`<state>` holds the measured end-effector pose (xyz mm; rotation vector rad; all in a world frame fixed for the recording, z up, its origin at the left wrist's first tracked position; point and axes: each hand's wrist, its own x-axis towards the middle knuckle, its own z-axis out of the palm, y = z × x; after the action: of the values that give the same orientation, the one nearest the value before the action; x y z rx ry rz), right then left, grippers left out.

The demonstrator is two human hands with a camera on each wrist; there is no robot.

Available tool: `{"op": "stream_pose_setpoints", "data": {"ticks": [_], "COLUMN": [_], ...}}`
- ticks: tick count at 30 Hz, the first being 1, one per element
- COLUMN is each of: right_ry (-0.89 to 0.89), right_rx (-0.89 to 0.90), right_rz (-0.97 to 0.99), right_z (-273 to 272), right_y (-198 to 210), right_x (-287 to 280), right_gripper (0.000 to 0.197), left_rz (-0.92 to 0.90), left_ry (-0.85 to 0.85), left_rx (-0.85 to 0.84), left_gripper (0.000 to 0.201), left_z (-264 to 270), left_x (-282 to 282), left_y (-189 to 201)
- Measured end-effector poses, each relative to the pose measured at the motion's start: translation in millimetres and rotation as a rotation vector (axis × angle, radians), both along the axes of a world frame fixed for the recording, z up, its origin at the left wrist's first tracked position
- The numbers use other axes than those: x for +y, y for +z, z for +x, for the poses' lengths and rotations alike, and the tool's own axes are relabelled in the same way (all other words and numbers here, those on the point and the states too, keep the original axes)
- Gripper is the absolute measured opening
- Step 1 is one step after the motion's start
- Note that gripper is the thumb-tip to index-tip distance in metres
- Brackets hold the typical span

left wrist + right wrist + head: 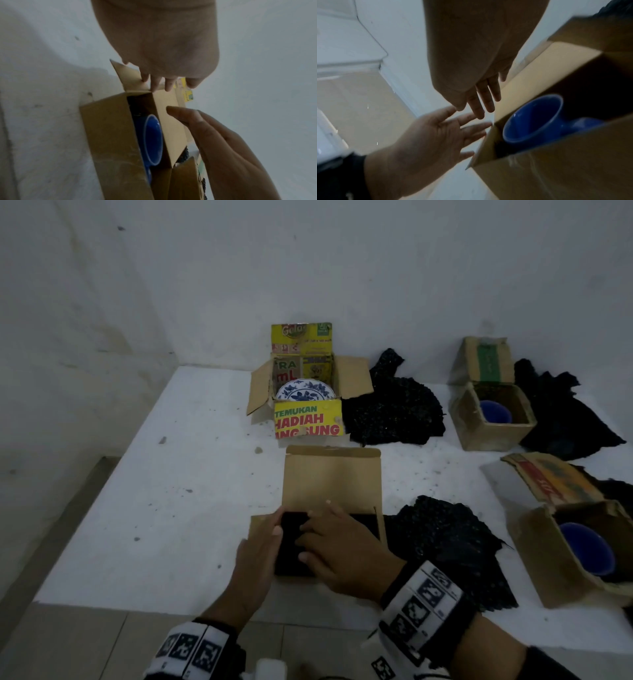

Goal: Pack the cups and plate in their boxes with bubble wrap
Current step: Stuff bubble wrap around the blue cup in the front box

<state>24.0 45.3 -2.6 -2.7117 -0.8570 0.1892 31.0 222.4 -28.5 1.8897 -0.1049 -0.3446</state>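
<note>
A brown cardboard box (pixel 332 477) stands near the table's front edge with its lid raised away from me. A blue cup (pixel 152 138) (pixel 532 121) lies inside on dark wrap. My left hand (pixel 265 537) lies along the box's left side, and its straight fingers (pixel 154 82) touch the side flap. My right hand (pixel 320 530) is spread flat over the dark opening with its fingers (pixel 485 98) straight. Neither hand holds anything. A blue-and-white plate (pixel 305 392) sits in the yellow printed box (pixel 308 419) behind.
Black bubble wrap (pixel 394 405) lies right of the yellow box, and more (pixel 452 542) beside the near box. Two open boxes at the right each hold a blue cup (pixel 495 412) (pixel 587 547). White walls close off the back and the left.
</note>
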Motion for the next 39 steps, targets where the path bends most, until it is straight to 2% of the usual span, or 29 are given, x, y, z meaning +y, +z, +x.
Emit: {"op": "stream_pose_setpoints", "data": {"ticks": [4, 7, 12, 16, 19, 23, 26, 29, 32, 39], "right_ry": [-0.157, -0.292, -0.445, -0.440, -0.365, -0.393, -0.443, -0.481, -0.517, -0.599], "right_rx": [-0.101, -0.133, 0.014, 0.174, 0.158, 0.160, 0.156, 0.069, -0.018, -0.275], "right_rz": [0.189, 0.204, 0.153, -0.037, -0.154, -0.190, -0.223, -0.191, -0.110, 0.196], "right_z": [-16, -27, -37, -34, -30, -30, -29, -29, -27, -15], "right_y": [26, 30, 17, -2, -21, -36, -42, -43, -33, 3], "right_x": [-48, -93, -164, -188, -195, -195, -198, -202, -208, -220], "right_gripper": [0.034, 0.027, 0.041, 0.061, 0.062, 0.043, 0.036, 0.034, 0.032, 0.030], "left_rz": [0.107, 0.091, 0.055, 0.089, 0.219, 0.387, 0.459, 0.486, 0.461, 0.207], "left_ry": [-0.035, -0.121, -0.344, -0.425, -0.356, -0.318, -0.298, -0.283, -0.223, -0.046], "left_rx": [-0.191, -0.347, -0.396, -0.374, -0.261, -0.108, -0.099, -0.107, -0.169, -0.296], "left_gripper": [0.043, 0.042, 0.048, 0.057, 0.067, 0.075, 0.077, 0.077, 0.074, 0.062], "left_z": [2, -5, -30, -44, -43, -39, -35, -36, -37, -29], "left_x": [-26, -66, -146, -196, -215, -225, -227, -229, -234, -243], "left_y": [9, 29, 46, 33, 10, -15, -31, -36, -25, 24]}}
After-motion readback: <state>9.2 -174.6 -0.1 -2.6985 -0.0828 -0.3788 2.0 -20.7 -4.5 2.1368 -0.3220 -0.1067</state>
